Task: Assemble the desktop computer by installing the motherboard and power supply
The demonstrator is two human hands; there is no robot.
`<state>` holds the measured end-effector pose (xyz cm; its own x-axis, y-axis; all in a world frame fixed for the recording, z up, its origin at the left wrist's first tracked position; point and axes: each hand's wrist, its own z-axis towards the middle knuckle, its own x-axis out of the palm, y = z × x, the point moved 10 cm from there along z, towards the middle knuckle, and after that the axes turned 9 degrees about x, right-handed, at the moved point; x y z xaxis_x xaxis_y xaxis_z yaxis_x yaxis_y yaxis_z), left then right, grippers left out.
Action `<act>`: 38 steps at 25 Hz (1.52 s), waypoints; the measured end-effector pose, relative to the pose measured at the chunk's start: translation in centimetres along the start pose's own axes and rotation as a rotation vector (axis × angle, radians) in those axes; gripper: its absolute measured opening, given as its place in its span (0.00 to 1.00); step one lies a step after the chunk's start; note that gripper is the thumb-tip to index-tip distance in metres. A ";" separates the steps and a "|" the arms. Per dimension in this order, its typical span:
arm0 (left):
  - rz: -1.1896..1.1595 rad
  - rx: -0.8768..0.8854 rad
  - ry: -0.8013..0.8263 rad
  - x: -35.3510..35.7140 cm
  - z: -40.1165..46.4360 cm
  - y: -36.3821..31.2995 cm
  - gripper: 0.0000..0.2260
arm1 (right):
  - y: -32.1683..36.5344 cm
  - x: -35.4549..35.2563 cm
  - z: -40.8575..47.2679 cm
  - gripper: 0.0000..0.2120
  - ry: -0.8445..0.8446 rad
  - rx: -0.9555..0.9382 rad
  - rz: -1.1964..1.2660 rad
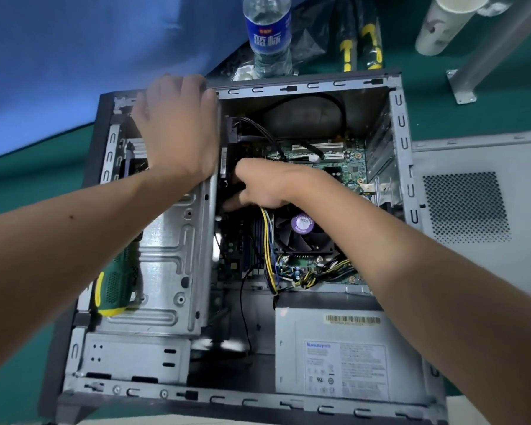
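Head cam shows the left hand (178,127) spread flat on the drive cage (166,256) to steady the case (402,124) while the right hand (267,185) reaches beside the fan (301,231), grip hidden, motherboard (350,161) and power supply (347,357) already seated inside.

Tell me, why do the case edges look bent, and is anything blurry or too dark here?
Head view: the wide lens bows the case edges and stretches both forearms; the bottle and cup at the top look soft; the left hand is slightly smeared; the right hand reaches into a dark pocket, its fingertips hidden; the power supply label is washed out.
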<state>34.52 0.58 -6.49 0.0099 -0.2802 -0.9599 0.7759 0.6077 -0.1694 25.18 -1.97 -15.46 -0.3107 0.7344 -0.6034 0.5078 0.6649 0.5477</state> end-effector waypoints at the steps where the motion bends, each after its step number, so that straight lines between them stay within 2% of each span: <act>1: -0.001 0.000 -0.002 -0.1 0.0 0.0 0.18 | -0.3 -0.5 0.2 0.07 -0.061 0.013 -0.019; 2: -0.002 0.000 -0.004 -0.2 0.0 0.0 0.18 | -0.5 -1.2 0.2 0.07 -0.139 0.036 -0.041; 4: 0.001 0.000 -0.005 -0.2 0.1 0.0 0.18 | -1.1 -2.3 -0.1 0.13 -0.277 0.088 -0.047; 7: 0.000 0.003 -0.004 -0.2 0.1 -0.1 0.18 | -1.3 -3.1 -0.4 0.16 -0.387 0.107 -0.039; 12: 0.004 0.002 -0.007 -0.2 0.1 0.0 0.18 | 0.0 -1.5 -0.2 0.14 -0.299 0.024 -0.033; 17: -0.003 0.005 -0.006 -0.1 0.1 0.0 0.18 | -1.1 -1.6 -0.1 0.14 -0.316 0.087 -0.046; 24: 0.000 -0.002 -0.004 -0.1 0.1 0.0 0.19 | -0.4 -0.8 0.2 0.15 -0.337 0.015 -0.065; 38: -0.002 -0.001 -0.003 -0.2 0.1 -0.1 0.18 | -0.5 -0.2 0.1 0.14 -0.272 0.024 -0.048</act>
<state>34.49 0.52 -6.28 0.0102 -0.2837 -0.9589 0.7752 0.6079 -0.1716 25.04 -2.44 -15.68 -0.1087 0.6365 -0.7636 0.5173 0.6922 0.5033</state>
